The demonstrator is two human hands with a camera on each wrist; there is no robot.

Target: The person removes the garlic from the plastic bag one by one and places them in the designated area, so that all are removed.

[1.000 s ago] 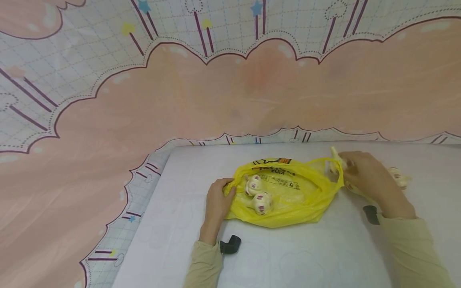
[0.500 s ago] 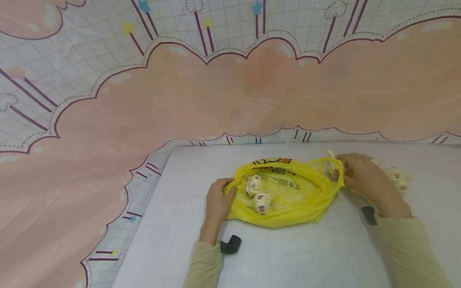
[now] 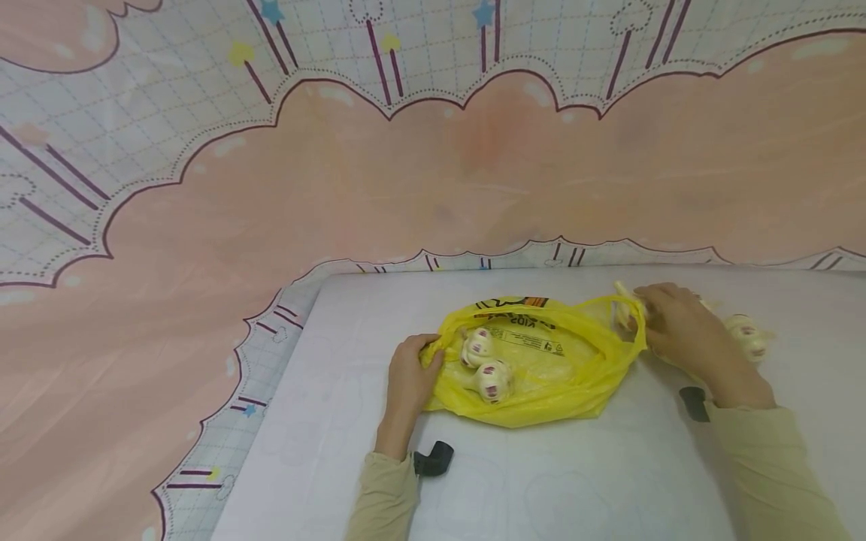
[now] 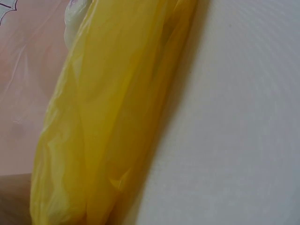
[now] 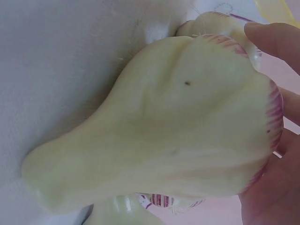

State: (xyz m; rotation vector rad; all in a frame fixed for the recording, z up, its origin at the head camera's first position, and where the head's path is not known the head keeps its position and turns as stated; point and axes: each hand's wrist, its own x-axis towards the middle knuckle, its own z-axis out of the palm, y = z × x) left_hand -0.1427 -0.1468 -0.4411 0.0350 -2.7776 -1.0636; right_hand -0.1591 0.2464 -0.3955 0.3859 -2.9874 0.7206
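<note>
A yellow plastic bag [image 3: 528,406] lies with its mouth spread in the head view. Two garlic bulbs [image 3: 494,381], pale with purple marks, rest inside it. My left hand [image 3: 410,376] pinches the bag's left rim, thumb toward the inside; in the left wrist view the bag's side [image 4: 108,108] hides most of that hand. At the right handle, my right hand [image 3: 690,330] grips another garlic bulb [image 3: 622,312] by its side, its stem pointing up. Seen by the right wrist camera, one large garlic bulb [image 5: 164,122] lies close under the palm.
More garlic bulbs [image 3: 747,336] lie on the white table [image 3: 541,488] right of the right hand, partly hidden by it. A dark wrist-worn piece [image 3: 433,458] sits by each sleeve. A patterned pink cloth [image 3: 473,180] rises behind the table.
My right hand and the garlic bulb at the handle have shifted slightly left and down, uncovering more of the bulbs behind. The left hand and bag stay put.
</note>
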